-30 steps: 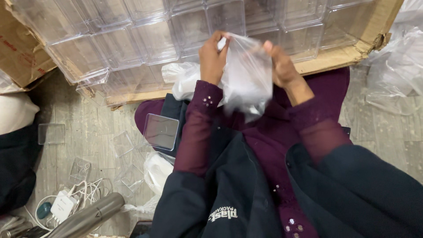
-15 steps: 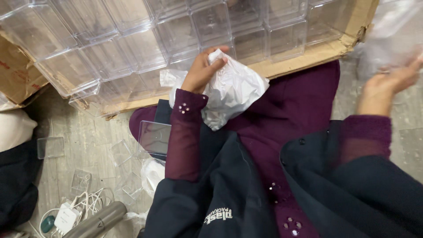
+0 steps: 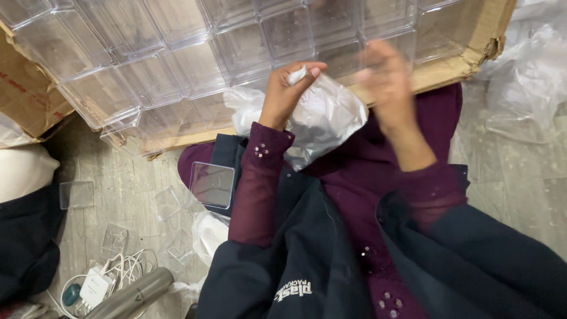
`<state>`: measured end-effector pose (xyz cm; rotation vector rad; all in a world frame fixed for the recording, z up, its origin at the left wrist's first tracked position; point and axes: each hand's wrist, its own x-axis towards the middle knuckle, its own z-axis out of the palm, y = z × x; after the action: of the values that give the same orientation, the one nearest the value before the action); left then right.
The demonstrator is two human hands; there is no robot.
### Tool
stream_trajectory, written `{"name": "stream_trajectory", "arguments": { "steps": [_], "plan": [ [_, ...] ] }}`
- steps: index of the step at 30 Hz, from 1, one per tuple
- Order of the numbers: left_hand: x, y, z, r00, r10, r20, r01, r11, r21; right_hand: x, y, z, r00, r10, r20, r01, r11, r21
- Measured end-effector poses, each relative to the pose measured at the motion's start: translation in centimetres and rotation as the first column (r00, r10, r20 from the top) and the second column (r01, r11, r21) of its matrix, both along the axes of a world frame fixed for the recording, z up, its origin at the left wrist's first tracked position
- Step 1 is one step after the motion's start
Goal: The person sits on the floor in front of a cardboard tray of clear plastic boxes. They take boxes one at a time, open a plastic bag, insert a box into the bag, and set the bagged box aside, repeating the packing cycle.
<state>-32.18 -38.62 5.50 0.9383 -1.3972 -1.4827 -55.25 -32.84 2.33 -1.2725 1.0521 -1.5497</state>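
The left hand (image 3: 286,88) pinches the gathered top of a clear plastic bag (image 3: 322,121) between thumb and fingers (image 3: 307,70), so the fingers are closed on the bag. The bag hangs just below those fingers, crumpled and whitish, over the lap in dark purple cloth. The right hand (image 3: 387,74) is raised just to the right of the bag and is blurred; its fingers look loosely spread and hold nothing that can be made out, and whether they touch the bag cannot be told.

Directly beyond both sets of fingers lies a cardboard box (image 3: 460,56) packed with rows of clear plastic boxes (image 3: 195,53). Below and left of the left fingers a single clear square lid (image 3: 212,184) rests against the knee. Farther left on the floor (image 3: 118,177) lie more clear lids (image 3: 77,195), a white charger with cable (image 3: 97,286) and a metal flask (image 3: 130,298). To the right of the right fingers loose plastic wrap (image 3: 525,77) lies on the floor.
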Motion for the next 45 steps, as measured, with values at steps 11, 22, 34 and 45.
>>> {"name": "stream_trajectory", "arguments": {
  "steps": [11, 22, 34, 45],
  "plan": [
    [0.5, 0.6, -0.6, 0.994, 0.105, -0.029, -0.105, 0.994, 0.001, 4.7, 0.0, 4.1, 0.914, 0.000, -0.406, 0.020, 0.999, 0.046],
    [7.9, 0.8, -3.3, 0.916, 0.110, -0.387, 0.074, 0.899, 0.431, 2.9, -1.5, -1.2, 0.595, 0.279, 0.754, -0.622, 0.753, 0.213],
    [3.6, -0.1, -5.0, 0.480, 0.607, 0.633, -0.158, 0.769, -0.619, 5.7, -6.0, -0.8, 0.716, -0.137, -0.684, -0.022, 0.976, -0.218],
    [2.3, 1.5, -6.2, 0.993, 0.115, 0.015, -0.114, 0.993, -0.037, 1.7, 0.1, 0.3, 0.837, -0.227, -0.498, 0.228, 0.972, -0.059]
  ]
}}
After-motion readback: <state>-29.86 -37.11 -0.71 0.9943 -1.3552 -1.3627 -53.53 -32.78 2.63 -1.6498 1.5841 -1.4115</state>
